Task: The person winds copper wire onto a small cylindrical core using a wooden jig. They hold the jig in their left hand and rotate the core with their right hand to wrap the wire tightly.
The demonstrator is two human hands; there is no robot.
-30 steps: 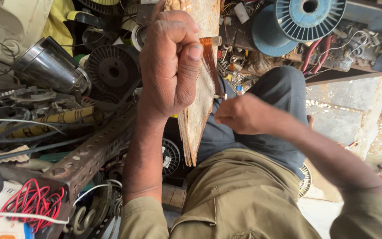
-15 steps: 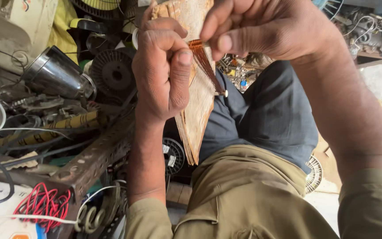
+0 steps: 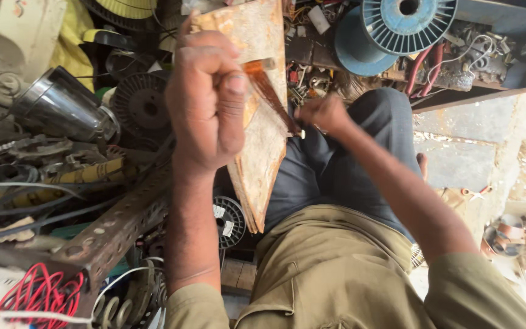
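Rusty, flaking board (image 3: 263, 152) stands on edge between the person's knees, its top cut off by the frame. Left hand (image 3: 205, 100) is a closed fist against the board's left face, grip clamped on the upper end of a copper-coloured bundle of wire (image 3: 272, 94) that slants down across the board. Right hand (image 3: 324, 114), blurred, has its grip pinched shut at the wire's lower end, just right of the board's edge.

Clutter crowds the left: a shiny metal funnel-shaped shade (image 3: 62, 109), a dark ribbed wheel (image 3: 141, 106), a rusted perforated angle bar (image 3: 117, 228) running diagonally, a tangle of red wire (image 3: 35, 295) at bottom left. A blue spool (image 3: 397, 24) lies at top right among loose cables. A small wire reel (image 3: 229, 219) sits below the board, partly hidden behind it.

The left forearm blocks the board's lower left face. What the wire is wound on cannot be made out.
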